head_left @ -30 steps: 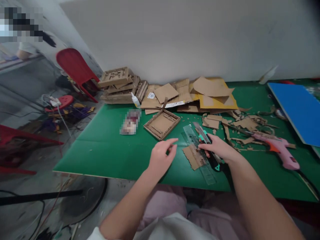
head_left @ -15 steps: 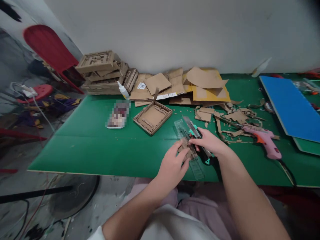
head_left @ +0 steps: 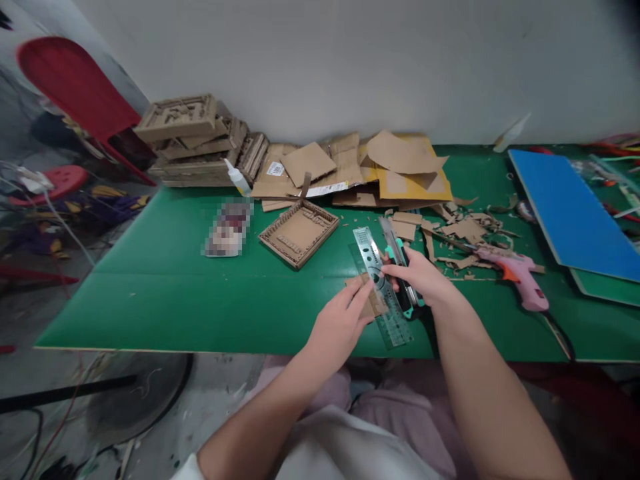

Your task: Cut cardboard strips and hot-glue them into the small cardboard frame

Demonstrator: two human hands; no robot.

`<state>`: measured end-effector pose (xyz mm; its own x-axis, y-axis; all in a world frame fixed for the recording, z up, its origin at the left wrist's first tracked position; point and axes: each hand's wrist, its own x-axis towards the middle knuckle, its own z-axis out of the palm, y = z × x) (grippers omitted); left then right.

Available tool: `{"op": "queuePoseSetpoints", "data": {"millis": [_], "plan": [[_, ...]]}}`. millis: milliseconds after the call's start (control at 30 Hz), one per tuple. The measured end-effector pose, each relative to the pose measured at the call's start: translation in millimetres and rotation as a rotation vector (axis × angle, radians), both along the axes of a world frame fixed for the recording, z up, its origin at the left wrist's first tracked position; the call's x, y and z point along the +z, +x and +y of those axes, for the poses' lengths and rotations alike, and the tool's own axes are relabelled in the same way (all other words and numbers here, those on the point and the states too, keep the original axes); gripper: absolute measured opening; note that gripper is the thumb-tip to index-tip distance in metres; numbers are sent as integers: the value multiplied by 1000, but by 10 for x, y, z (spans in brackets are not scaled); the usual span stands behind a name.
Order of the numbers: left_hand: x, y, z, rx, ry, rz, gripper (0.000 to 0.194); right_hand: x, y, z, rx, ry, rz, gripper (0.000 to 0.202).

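Note:
A clear ruler [head_left: 395,323] lies slanted across a small piece of brown cardboard [head_left: 374,305] near the table's front edge. My left hand [head_left: 345,317] rests on the cardboard from the left, its fingers extended and their tips by the ruler's edge. In my right hand [head_left: 413,273] is a black and teal utility knife [head_left: 409,300], the blade end pointing away from me; finger and thumb of that hand also reach the ruler. Beyond my hands, to the left, sits a shallow cardboard tray [head_left: 299,233] with corrugated strips along its inner walls.
On the green table [head_left: 165,287], a pink glue gun [head_left: 530,280] and cardboard scraps [head_left: 470,230] lie right. A blue board [head_left: 575,207] is farther right. Stacked cardboard pieces [head_left: 187,167], a white bottle [head_left: 238,179] and a pixelated flat object [head_left: 229,230] stand left.
The ruler has turned and shifted over the cardboard piece. My left hand's fingers have flattened and straightened. The whole view has shifted slightly, moving the table items left in the picture.

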<state>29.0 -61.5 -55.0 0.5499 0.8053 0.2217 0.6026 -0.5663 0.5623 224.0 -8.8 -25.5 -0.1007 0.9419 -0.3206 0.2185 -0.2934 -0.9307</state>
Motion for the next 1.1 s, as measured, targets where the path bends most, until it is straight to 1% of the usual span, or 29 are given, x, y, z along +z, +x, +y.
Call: {"op": "queuePoseSetpoints", "data": {"millis": [100,200,267,367,433,500,667,733,833,1100], "plan": [[-1,-36,21,-22,-14,2,59,16,-10,0,11,1,-13,25],[22,-76,36,-33,-35,-39,57,42,-30,-4,37,-4,-45,24],[47,-102,45,-17,-27,-75,53,54,-48,-11,61,-2,-61,23],[88,-123,60,40,12,-93,48,58,-78,-24,103,6,-63,21],[111,-114,68,62,29,-71,44,57,-99,-32,128,10,-56,20],[118,-85,71,51,37,-34,44,57,-118,-37,143,14,-48,18],[46,9,63,-64,57,73,62,50,-139,-36,136,-9,-85,17],[9,26,58,-80,62,118,63,39,-128,-32,123,-14,-119,18],[-11,28,50,-81,75,169,58,22,-103,-28,111,-19,-140,21],[39,14,18,-26,89,235,54,14,-91,-20,103,-6,-137,18]]}}
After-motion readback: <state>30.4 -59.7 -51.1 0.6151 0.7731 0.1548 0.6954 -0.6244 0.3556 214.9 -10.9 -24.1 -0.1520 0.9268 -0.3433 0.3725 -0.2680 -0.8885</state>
